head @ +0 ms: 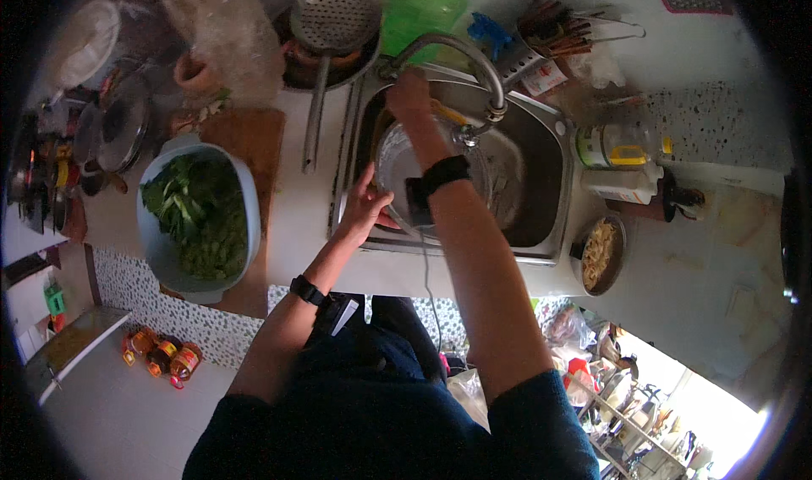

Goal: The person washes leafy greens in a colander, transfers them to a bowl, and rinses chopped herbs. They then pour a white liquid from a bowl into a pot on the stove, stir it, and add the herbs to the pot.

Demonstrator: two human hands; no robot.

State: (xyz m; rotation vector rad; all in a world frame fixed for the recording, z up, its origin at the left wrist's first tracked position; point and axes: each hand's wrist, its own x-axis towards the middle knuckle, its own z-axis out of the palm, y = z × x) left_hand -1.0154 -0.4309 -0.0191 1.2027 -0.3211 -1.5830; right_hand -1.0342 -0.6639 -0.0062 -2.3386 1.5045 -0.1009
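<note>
My left hand holds the near left rim of a round metal bowl, which is tilted inside the stainless steel sink. My right hand reaches over the bowl to the base of the curved metal faucet; its fingers are partly hidden, so their grip cannot be told. The faucet's spout end hangs over the bowl's right side, and water seems to run below it. Something yellow shows at the sink's back, behind the bowl.
Left stand a light blue basin of leafy greens and a wooden cutting board. A perforated ladle lies across a pan behind. Bottles and a bowl of pale sliced food stand right of the sink; a chopstick holder is behind it.
</note>
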